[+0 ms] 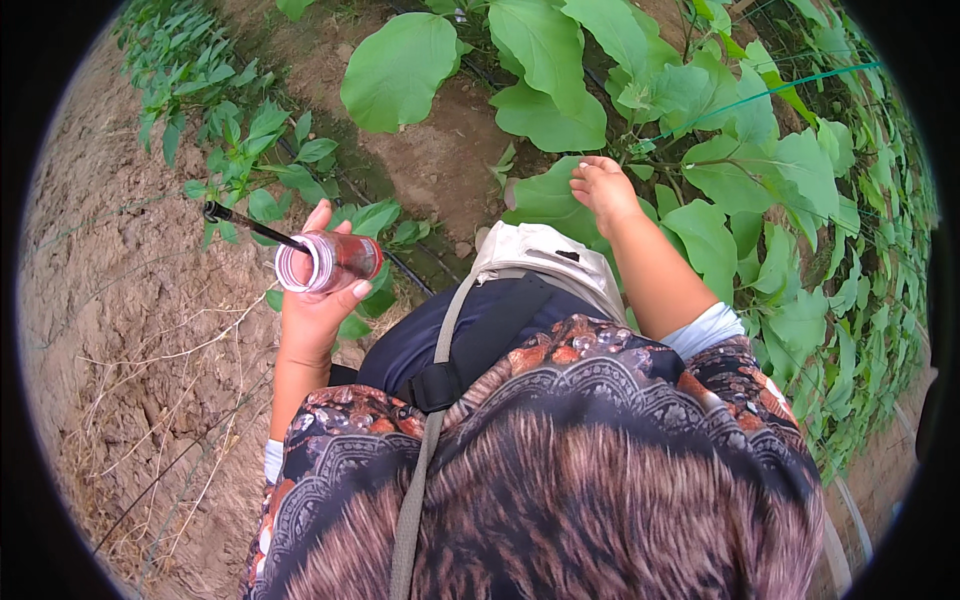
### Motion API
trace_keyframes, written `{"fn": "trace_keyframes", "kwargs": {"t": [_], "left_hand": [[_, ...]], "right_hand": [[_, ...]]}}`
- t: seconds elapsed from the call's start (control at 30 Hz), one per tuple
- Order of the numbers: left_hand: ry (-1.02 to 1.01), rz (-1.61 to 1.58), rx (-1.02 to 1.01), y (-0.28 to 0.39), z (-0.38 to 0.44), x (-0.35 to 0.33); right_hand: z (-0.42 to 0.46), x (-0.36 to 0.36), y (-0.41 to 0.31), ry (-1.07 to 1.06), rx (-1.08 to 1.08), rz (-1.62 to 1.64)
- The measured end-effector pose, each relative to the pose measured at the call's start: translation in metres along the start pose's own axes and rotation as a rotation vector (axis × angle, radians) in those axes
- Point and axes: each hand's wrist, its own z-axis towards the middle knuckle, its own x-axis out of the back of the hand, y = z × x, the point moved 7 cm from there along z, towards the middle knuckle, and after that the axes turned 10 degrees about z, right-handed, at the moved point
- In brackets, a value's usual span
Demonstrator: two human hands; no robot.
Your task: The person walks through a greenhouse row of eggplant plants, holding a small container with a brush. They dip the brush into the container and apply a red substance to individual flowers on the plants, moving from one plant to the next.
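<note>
My left hand (313,321) is wrapped around a clear reddish plastic bottle (355,255). The bottle's uncapped, threaded mouth faces up towards me, and a thin black rod (255,226) sticks out of it to the left. What the rod's lower end looks like inside is hidden. My right hand (606,193) is raised at a broad-leaved plant, perhaps an eggplant, over one large green leaf (553,196). Its fingers are bent close together, and whether anything small lies between them cannot be made out.
A pale bag (551,244) hangs at my waist on a grey strap (425,480). Green twine (772,91) runs through the leaves at right. Pepper-like plants (262,154) grow at upper left beside a black hose (411,276). Dry stems (202,345) lie on cracked soil (112,262).
</note>
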Motion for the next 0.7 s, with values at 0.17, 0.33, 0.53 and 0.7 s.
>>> {"fn": "trace_keyframes", "kwargs": {"t": [0.17,0.33,0.53,0.7], "left_hand": [[0.005,0.007,0.068,0.003,0.004,-0.005],[-0.009,0.069,0.059,0.008,0.01,-0.013],[-0.044,0.108,0.056,0.006,0.016,-0.017],[-0.054,0.161,0.082,-0.001,0.02,-0.019]], "right_hand": [[0.029,0.026,-0.029,-0.019,-0.007,0.7],[0.056,0.008,-0.063,0.098,-0.046,0.922],[0.075,-0.005,-0.055,0.198,0.099,0.971],[0.071,0.001,-0.041,0.236,0.141,0.769]]}}
